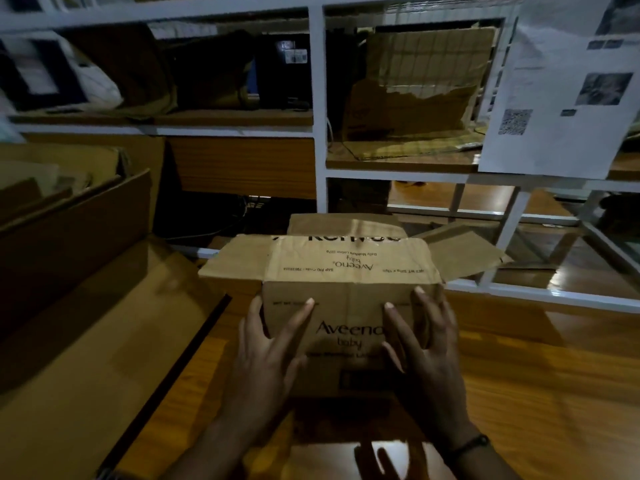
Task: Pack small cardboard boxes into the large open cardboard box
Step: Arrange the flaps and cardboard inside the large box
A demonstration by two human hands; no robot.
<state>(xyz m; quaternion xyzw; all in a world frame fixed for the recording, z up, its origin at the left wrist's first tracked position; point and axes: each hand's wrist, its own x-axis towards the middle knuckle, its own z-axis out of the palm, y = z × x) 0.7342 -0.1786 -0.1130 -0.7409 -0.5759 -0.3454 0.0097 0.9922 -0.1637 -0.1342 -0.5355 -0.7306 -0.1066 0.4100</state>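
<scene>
Along the back, white-framed shelving (320,98) stuffed with torn, flattened card. Underfoot, glossy wooden floor (536,375), hard and slick. At left, the large box (69,216): plain brown corrugate, flaps stood open, mouth upward, likely kept near to receive. At centre, to its right and outside it, the small box (346,292): creased printed card, top flaps splayed, not yet packed. Clamped between left hand (273,355) and right hand (422,344), fingers straight and spread flat on its front and side edges, pressing rather than curling, probably to spare the soft walls. Cannot tell whether lifted or resting.
</scene>
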